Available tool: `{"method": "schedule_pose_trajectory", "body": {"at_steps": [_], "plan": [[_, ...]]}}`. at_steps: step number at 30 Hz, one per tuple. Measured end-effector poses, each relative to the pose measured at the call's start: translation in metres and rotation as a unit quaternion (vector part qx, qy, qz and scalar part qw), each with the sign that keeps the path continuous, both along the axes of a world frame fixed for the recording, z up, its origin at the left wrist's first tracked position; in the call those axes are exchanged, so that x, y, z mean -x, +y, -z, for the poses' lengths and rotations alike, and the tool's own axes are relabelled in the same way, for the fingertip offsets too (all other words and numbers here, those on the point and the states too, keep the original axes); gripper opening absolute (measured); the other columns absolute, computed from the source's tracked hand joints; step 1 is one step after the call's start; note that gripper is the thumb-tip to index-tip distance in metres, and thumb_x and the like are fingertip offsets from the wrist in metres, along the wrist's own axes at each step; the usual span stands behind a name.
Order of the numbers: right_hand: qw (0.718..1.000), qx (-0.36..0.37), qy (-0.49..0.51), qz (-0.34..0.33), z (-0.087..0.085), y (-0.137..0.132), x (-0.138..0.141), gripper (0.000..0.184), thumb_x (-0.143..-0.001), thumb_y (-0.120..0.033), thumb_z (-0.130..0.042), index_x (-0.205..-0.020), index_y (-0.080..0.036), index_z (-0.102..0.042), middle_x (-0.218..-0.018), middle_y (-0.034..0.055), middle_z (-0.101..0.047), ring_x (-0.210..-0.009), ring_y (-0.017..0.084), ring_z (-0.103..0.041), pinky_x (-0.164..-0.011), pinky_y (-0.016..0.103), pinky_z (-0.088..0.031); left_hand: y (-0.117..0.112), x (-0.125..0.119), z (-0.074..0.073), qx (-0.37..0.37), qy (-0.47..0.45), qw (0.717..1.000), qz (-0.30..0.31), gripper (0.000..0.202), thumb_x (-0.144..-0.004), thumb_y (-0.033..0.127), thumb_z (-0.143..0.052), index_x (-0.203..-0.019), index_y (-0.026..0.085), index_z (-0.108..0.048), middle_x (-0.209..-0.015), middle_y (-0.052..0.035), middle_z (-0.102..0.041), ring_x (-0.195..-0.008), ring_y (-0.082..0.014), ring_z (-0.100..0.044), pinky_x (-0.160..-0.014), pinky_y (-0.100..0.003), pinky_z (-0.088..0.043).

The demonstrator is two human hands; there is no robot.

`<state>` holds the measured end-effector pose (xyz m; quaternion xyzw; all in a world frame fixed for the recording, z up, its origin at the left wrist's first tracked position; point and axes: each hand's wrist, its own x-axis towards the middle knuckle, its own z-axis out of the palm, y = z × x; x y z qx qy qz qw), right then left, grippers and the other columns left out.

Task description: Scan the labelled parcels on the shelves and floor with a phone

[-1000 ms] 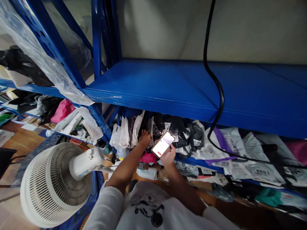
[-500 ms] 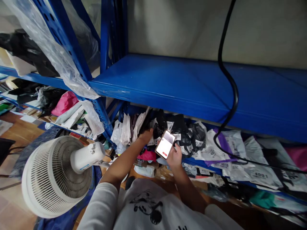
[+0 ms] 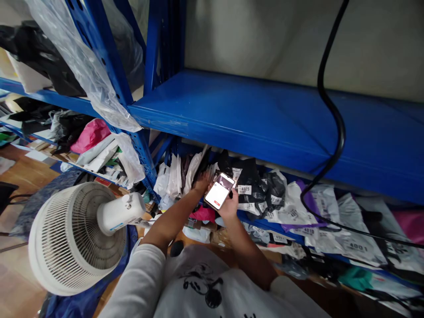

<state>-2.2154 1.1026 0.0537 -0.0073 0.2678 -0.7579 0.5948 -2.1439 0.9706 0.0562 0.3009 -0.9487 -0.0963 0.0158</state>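
Observation:
My right hand (image 3: 229,206) holds a smartphone (image 3: 219,191) with a lit white screen and a small red button near its bottom. My left hand (image 3: 202,181) reaches in among bagged parcels on the lower shelf, just left of the phone. Its fingers look stretched out against the parcels, though the tips are partly hidden. White plastic parcels (image 3: 174,176) stand upright to its left. Right of the phone lies a black parcel (image 3: 249,176) with a white label reading 4025. Further right is a row of grey and white parcels (image 3: 359,245) with number labels.
A blue metal shelf (image 3: 251,110) runs above the parcels. In front of it hangs a black cable (image 3: 336,115). A white fan (image 3: 76,238) stands at my left. Beyond the blue upright post, another rack holds a pink bag (image 3: 91,136) and more parcels.
The phone and my right hand have shifted left and slightly up, closer to my left hand. My left hand has straightened its fingers into the parcels. The camera view has shifted slightly.

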Motion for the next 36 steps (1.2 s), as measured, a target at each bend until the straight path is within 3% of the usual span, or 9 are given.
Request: {"method": "schedule_pose_trajectory", "body": {"at_steps": [3, 6, 9, 12, 17, 22, 29, 32, 36], "plan": [[0.999, -0.009, 0.006, 0.037, 0.012, -0.001, 0.005, 0.043, -0.078, -0.047, -0.052, -0.109, -0.021, -0.066, -0.100, 0.0067, -0.077, -0.096, 0.026, -0.071, -0.092, 0.047, -0.051, 0.000, -0.012, -0.003, 0.017, 0.002, 0.998, 0.062, 0.030, -0.092, 0.018, -0.047, -0.119, 0.017, -0.061, -0.138, -0.0089, -0.052, -0.133, -0.0228, -0.040, -0.113, -0.041, -0.029], [0.999, -0.009, 0.011, 0.042, 0.021, 0.008, 0.013, 0.044, -0.078, -0.049, -0.049, -0.111, -0.024, -0.065, -0.102, 0.0055, -0.076, -0.095, 0.025, -0.071, -0.091, 0.048, -0.051, 0.000, -0.021, -0.007, 0.023, -0.016, 0.994, 0.110, 0.029, -0.086, 0.012, -0.048, -0.105, 0.015, -0.069, -0.125, -0.0114, -0.062, -0.128, -0.0231, -0.045, -0.114, -0.035, -0.024], [0.999, -0.016, 0.022, 0.037, 0.022, 0.014, 0.014, 0.044, -0.079, -0.047, -0.048, -0.111, -0.022, -0.064, -0.101, 0.0066, -0.076, -0.094, 0.024, -0.071, -0.092, 0.048, -0.051, 0.003, -0.023, -0.009, 0.035, -0.041, 0.993, 0.103, 0.026, -0.083, 0.025, -0.056, -0.093, 0.005, -0.071, -0.109, -0.0227, -0.066, -0.117, -0.0325, -0.053, -0.110, -0.044, -0.027], [0.999, -0.015, 0.034, 0.035, 0.015, 0.012, 0.012, 0.046, -0.078, -0.048, -0.050, -0.111, -0.020, -0.064, -0.102, 0.0082, -0.076, -0.099, 0.027, -0.070, -0.094, 0.049, -0.050, 0.007, -0.020, -0.010, 0.045, -0.047, 0.993, 0.094, 0.035, -0.080, 0.036, -0.061, -0.093, 0.005, -0.070, -0.107, -0.0238, -0.066, -0.118, -0.0348, -0.051, -0.109, -0.045, -0.028], [0.998, -0.014, 0.056, 0.022, -0.007, -0.001, 0.014, 0.043, -0.078, -0.046, -0.051, -0.113, -0.023, -0.062, -0.103, 0.0082, -0.076, -0.102, 0.030, -0.069, -0.092, 0.057, -0.050, 0.010, -0.019, -0.010, 0.061, -0.031, 0.994, 0.088, 0.040, -0.084, 0.018, -0.049, -0.122, 0.008, -0.058, -0.130, -0.0190, -0.056, -0.128, -0.0283, -0.044, -0.111, -0.041, -0.028], [0.997, -0.047, 0.064, 0.003, -0.019, -0.009, 0.025, 0.033, -0.081, -0.039, -0.048, -0.108, -0.025, -0.061, -0.094, 0.0048, -0.077, -0.094, 0.027, -0.071, -0.089, 0.054, -0.053, 0.008, -0.018, -0.007, 0.079, -0.067, 0.991, 0.087, 0.034, -0.084, 0.014, -0.047, -0.111, 0.008, -0.066, -0.118, -0.0187, -0.065, -0.124, -0.0288, -0.048, -0.114, -0.040, -0.024], [0.992, -0.084, 0.098, -0.005, -0.011, -0.027, 0.032, 0.034, -0.078, -0.035, -0.051, -0.101, -0.015, -0.065, -0.082, 0.0095, -0.078, -0.087, 0.031, -0.073, -0.083, 0.052, -0.056, 0.011, -0.003, 0.003, 0.048, -0.001, 0.998, 0.052, 0.046, -0.087, 0.014, -0.044, -0.132, 0.016, -0.055, -0.133, -0.0144, -0.057, -0.132, -0.0279, -0.042, -0.113, -0.043, -0.028], [0.990, -0.092, 0.109, 0.019, -0.004, -0.035, 0.034, 0.031, -0.078, -0.035, -0.051, -0.098, -0.015, -0.065, -0.079, 0.0081, -0.078, -0.077, 0.028, -0.074, -0.080, 0.048, -0.058, 0.011, -0.006, 0.005, 0.039, -0.008, 0.995, 0.091, 0.044, -0.084, 0.011, -0.048, -0.126, 0.014, -0.061, -0.121, -0.0153, -0.065, -0.127, -0.0276, -0.048, -0.117, -0.043, -0.019], [0.985, -0.099, 0.131, 0.050, 0.002, -0.034, 0.039, 0.030, -0.076, -0.035, -0.051, -0.098, -0.020, -0.062, -0.076, 0.0041, -0.077, -0.071, 0.025, -0.074, -0.076, 0.045, -0.059, 0.018, -0.007, 0.008, 0.029, -0.037, 0.995, 0.085, 0.038, -0.080, 0.031, -0.061, -0.110, 0.009, -0.070, -0.109, -0.0196, -0.070, -0.122, -0.0359, -0.051, -0.114, -0.052, -0.019]]}}
